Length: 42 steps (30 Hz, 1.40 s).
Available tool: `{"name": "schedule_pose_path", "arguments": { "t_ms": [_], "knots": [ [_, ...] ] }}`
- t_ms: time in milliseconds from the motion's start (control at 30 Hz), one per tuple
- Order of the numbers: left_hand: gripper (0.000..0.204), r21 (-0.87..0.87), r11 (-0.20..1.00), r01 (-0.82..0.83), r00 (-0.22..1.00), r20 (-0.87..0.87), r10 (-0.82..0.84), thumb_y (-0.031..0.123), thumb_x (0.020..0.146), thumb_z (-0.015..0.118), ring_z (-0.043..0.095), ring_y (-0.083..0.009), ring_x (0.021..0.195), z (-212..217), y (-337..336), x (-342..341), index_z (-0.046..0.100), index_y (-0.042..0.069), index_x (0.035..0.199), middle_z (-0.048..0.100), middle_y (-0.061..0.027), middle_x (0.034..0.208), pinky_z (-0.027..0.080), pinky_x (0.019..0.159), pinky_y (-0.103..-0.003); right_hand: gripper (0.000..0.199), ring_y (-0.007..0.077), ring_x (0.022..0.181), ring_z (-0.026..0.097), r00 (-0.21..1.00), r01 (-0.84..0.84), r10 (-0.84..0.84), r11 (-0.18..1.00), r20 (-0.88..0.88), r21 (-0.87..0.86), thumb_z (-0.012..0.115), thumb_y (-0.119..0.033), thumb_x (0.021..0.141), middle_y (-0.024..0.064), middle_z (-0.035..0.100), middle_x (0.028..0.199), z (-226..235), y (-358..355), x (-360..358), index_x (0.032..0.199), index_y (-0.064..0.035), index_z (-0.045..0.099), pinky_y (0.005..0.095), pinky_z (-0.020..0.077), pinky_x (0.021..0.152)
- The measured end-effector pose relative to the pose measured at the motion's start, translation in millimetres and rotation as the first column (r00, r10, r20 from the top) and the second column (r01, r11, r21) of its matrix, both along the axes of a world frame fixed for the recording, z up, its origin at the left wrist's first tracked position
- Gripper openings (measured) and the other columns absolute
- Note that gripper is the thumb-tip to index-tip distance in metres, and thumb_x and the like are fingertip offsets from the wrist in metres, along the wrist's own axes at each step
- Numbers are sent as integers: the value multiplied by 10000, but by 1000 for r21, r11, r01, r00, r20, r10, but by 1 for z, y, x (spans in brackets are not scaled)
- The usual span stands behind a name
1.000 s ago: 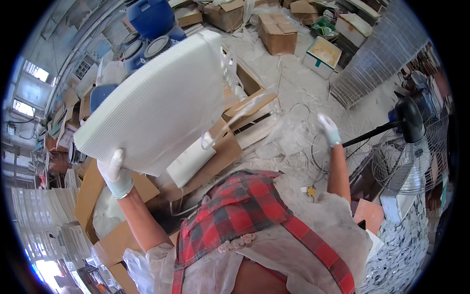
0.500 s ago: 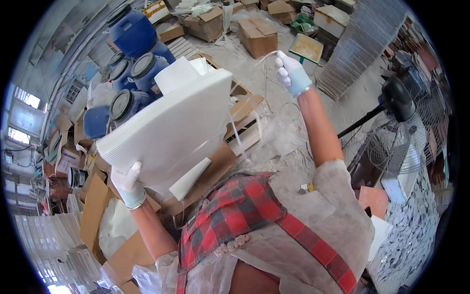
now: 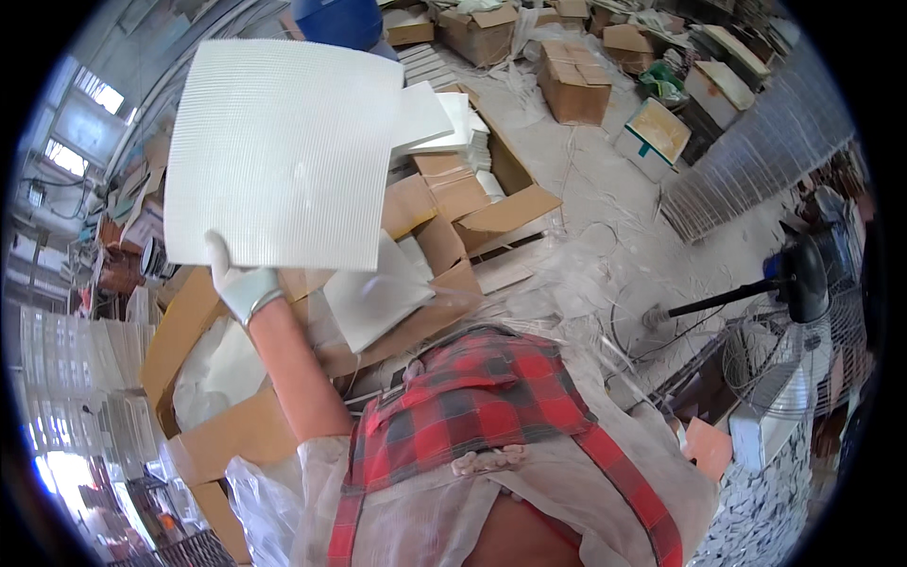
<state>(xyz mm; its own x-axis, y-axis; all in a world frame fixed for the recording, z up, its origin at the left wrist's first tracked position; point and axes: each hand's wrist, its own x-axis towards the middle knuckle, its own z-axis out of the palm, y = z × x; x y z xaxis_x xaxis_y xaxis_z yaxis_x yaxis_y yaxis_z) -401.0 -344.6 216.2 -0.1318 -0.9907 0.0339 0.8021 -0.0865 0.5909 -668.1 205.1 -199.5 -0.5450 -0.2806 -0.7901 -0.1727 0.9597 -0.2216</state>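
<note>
My left hand, in a white glove with a pale blue cuff, grips a large square white panel by its lower left edge. The thumb lies on the panel's finely ribbed face and the other fingers are mostly hidden. It stands tilted up above the open cardboard boxes. Just below it, a smooth white sheet lies in the nearer cardboard box. My right hand is out of sight; only the right sleeve shows, lowered beside my red and black checked apron.
A farther open box holds stacked white pieces. A black fan stands at right. Plastic film and strands litter the floor. Behind are a closed carton, a blue barrel and a large wrapped roll.
The white panel has turned so its ribbed face shows flat, and it rose slightly with my left hand. My right hand, raised with a thin strand before, has dropped out of view.
</note>
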Motion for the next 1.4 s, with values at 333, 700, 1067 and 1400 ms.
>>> {"name": "schedule_pose_path", "arguments": {
  "t_ms": [333,700,1067,1400],
  "knots": [
    [544,294,955,-31,996,89,6,191,854,656,503,-353,1156,-64,4,-47,431,-16,1304,503,-170,1299,403,989,-527,560,323,1155,515,991,-130,122,815,53,565,466,-500,887,168,539,1279,58,148,-87,1251,-80,545,406,441,910],
    [544,652,711,264,917,59,-394,212,874,586,485,-372,1175,-239,87,-81,398,37,1354,493,-167,1317,386,1009,-524,613,284,1219,482,113,938,105,317,988,-140,544,-387,911,150,484,1337,119,-265,9,1359,-8,368,453,390,1024],
    [584,490,754,437,789,193,-583,280,927,561,473,-287,1229,-211,0,-123,321,19,1391,468,-168,1338,426,987,-417,483,284,1145,534,307,949,27,65,951,-309,611,-73,833,130,549,1242,139,-415,-92,1284,-17,447,442,423,1008],
    [383,485,801,352,579,560,-593,134,942,517,616,-213,1016,-180,122,-3,473,-38,1282,597,-173,1176,509,835,-283,200,226,1071,563,696,678,-202,500,689,-538,576,-93,888,110,597,1099,94,-627,-195,1087,-82,554,401,499,886]
  ]
}}
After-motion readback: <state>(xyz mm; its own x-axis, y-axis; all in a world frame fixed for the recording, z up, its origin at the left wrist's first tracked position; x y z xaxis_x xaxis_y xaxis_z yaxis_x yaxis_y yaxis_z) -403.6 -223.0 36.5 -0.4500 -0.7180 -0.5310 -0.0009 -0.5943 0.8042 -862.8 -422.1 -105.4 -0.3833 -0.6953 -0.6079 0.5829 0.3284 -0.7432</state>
